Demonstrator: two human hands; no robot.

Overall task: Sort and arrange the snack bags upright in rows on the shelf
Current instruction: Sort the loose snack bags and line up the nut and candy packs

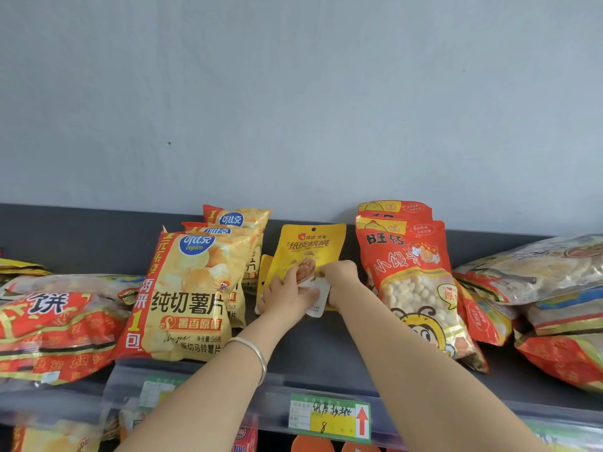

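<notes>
Yellow foil is what I see at the centre: a small yellow walnut pouch point(311, 247) stands upright at the back of the dark grey shelf point(313, 349), between a row of yellow potato chip bags point(186, 295) and upright red bags of little white buns point(414, 282). A second yellow pouch point(265, 275) peeks out just to its left.

My left hand point(287, 296), a silver bangle point(257, 353) on its wrist, grasps a white-faced pouch point(318, 300) held low in front of the upright one, thumb raised against the walnut picture. My right hand point(339, 277) has its fingers curled on the lower edge of the upright yellow pouch, clamping it. Both hands touch each other over the pouches.

Flat red bags point(55, 334) lie heaped at the left end of the shelf, and a pile of clear and red bags point(554, 288) lies at the right. A green and yellow price label point(329, 417) with a red arrow sits on the shelf's front rail.
</notes>
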